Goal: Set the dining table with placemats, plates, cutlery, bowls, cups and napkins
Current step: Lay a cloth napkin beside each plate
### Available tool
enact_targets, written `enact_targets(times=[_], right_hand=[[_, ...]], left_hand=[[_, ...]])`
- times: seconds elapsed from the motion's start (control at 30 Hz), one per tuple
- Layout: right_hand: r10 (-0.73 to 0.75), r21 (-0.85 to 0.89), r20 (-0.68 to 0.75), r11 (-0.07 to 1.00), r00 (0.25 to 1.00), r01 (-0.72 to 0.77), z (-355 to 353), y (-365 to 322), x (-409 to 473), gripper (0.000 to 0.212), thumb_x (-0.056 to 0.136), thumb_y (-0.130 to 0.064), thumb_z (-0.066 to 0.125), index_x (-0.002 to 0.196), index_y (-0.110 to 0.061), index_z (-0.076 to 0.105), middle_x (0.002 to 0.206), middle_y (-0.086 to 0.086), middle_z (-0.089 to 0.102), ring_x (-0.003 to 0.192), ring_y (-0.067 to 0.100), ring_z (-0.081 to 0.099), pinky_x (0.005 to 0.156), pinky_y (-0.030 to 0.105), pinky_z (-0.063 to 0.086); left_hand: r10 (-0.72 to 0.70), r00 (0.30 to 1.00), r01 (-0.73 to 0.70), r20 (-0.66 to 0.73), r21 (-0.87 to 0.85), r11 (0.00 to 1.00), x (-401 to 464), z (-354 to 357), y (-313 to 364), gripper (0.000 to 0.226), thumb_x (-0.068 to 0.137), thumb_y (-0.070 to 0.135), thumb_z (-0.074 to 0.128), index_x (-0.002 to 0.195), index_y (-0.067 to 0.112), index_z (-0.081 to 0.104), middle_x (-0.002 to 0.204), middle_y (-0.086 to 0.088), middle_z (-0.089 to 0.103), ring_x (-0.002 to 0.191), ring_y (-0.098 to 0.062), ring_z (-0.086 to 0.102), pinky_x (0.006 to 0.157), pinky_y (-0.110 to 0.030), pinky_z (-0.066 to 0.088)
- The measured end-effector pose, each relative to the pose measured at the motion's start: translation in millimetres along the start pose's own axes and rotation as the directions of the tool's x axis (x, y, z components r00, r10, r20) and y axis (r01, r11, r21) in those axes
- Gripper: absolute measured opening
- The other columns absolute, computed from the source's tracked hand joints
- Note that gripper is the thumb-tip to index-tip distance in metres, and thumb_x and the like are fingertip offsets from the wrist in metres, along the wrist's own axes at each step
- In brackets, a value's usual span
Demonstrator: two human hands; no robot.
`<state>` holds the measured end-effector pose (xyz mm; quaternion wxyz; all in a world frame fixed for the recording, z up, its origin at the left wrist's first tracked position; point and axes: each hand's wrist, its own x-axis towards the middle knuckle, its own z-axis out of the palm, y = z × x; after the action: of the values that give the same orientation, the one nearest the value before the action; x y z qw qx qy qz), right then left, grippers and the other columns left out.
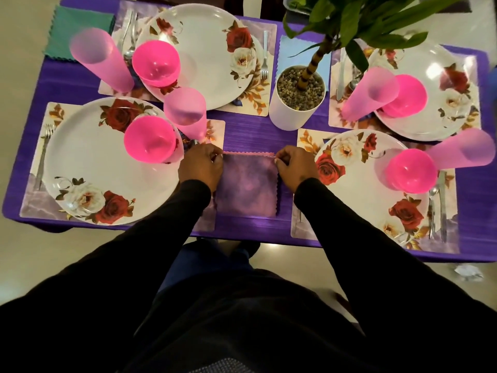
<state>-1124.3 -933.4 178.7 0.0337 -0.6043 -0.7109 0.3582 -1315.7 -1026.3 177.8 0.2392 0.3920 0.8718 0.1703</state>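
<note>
Two hands, left hand [201, 168] and right hand [295, 165], each grip a far corner of the napkin [246, 188], flat on the tabletop [258, 135] between the near plates. Risk: left knuckles knocking the nearby cup [187, 114]; napkin sliding off the near edge.

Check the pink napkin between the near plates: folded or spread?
Folded, it seems: the pink napkin lies flat, both hands pinching its doubled far edge.

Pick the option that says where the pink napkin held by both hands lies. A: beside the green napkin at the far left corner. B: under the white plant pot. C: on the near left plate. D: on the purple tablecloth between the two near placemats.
D: the left hand and right hand pinch the far corners of the pink napkin, which lies on the purple tablecloth between the two near placemats.
</note>
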Motion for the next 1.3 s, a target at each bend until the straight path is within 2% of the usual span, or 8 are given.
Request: enact_targets(times=[0.37,0.57,0.63,0.73,0.83,0.97,1.13,1.3], right_hand=[[0.017,-0.097,0.006,0.995,1.000,-0.016,4.3,-6.5,15.3,0.012,0.098,-0.022,0.058,0.104,-0.017,0.068,0.102,0.004,0.069,0.093,0.021,0.062,0.086,0.033,0.052],[0.035,-0.173,-0.007,0.984,0.999,-0.036,10.1,-9.3,20.8,0.022,0.097,-0.025,0.060,0.117,-0.018,0.064,0.114,0.006,0.067,0.101,0.023,0.063,0.087,0.033,0.050],[-0.033,-0.210,-0.082,0.978,0.996,0.015,12.5,-10.0,13.7,0.031,0.097,-0.024,0.060,0.127,-0.017,0.059,0.129,0.008,0.058,0.117,0.026,0.057,0.096,0.036,0.049],[-0.271,-0.256,-0.157,0.940,0.950,0.226,16.9,-11.1,-12.4,0.033,0.097,-0.022,0.058,0.129,-0.014,0.058,0.134,0.010,0.050,0.124,0.027,0.048,0.098,0.035,0.047],[-0.445,-0.259,-0.010,0.866,0.896,0.427,30.2,-1.8,-37.0,0.042,0.096,-0.024,0.057,0.137,-0.016,0.053,0.146,0.010,0.045,0.136,0.030,0.039,0.109,0.042,0.042],[-0.341,-0.407,0.305,0.798,0.889,0.445,47.6,21.4,-51.5,0.069,0.098,-0.044,0.052,0.157,-0.027,0.020,0.167,0.009,0.006,0.153,0.032,0.004,0.120,0.048,0.020],[-0.304,-0.480,0.349,0.754,0.887,0.448,52.9,26.5,-54.6,0.071,0.101,-0.050,0.041,0.159,-0.029,0.004,0.166,0.007,-0.015,0.152,0.030,-0.013,0.121,0.050,0.007],[-0.277,-0.483,0.365,0.759,0.889,0.435,52.5,23.8,-53.7,0.073,0.101,-0.051,0.040,0.159,-0.030,0.000,0.165,0.007,-0.018,0.152,0.030,-0.015,0.122,0.051,0.006]], left_hand=[[-0.014,0.999,0.017,-0.042,0.082,0.996,3.0,2.9,8.6,0.027,0.100,0.025,0.052,0.117,0.018,0.072,0.119,-0.008,0.068,0.108,-0.029,0.063,0.091,-0.042,0.050],[-0.029,0.999,0.030,-0.027,0.035,0.999,1.2,4.8,7.4,0.029,0.100,0.029,0.054,0.124,0.018,0.067,0.124,-0.008,0.066,0.112,-0.029,0.062,0.094,-0.043,0.050],[0.003,0.997,-0.004,-0.072,-0.007,1.000,-7.1,5.9,4.3,0.031,0.099,0.027,0.055,0.128,0.019,0.063,0.131,-0.011,0.059,0.118,-0.031,0.058,0.096,-0.046,0.049],[0.201,0.972,-0.202,-0.119,0.010,0.979,-28.4,10.8,-3.4,0.028,0.096,0.020,0.058,0.123,0.014,0.064,0.126,-0.015,0.055,0.112,-0.034,0.057,0.089,-0.043,0.051],[0.232,0.973,-0.232,-0.015,0.004,0.973,-48.9,14.9,-13.9,0.030,0.095,0.024,0.062,0.123,0.012,0.062,0.120,-0.014,0.058,0.100,-0.032,0.060,0.076,-0.035,0.045],[0.038,0.991,-0.037,0.127,-0.009,0.999,-68.8,15.7,-27.8,0.040,0.092,0.039,0.065,0.125,0.018,0.054,0.108,-0.007,0.067,0.095,-0.025,0.063,0.076,-0.033,0.045],[-0.081,0.978,0.097,0.192,-0.078,0.992,-81.9,15.7,-33.4,0.037,0.097,0.028,0.063,0.131,0.019,0.052,0.117,-0.009,0.071,0.104,-0.029,0.067,0.089,-0.038,0.051],[-0.023,0.975,0.019,0.222,0.019,1.000,-82.3,14.9,-35.1,0.039,0.098,0.027,0.059,0.135,0.023,0.047,0.113,-0.008,0.072,0.102,-0.028,0.067,0.087,-0.040,0.052]])
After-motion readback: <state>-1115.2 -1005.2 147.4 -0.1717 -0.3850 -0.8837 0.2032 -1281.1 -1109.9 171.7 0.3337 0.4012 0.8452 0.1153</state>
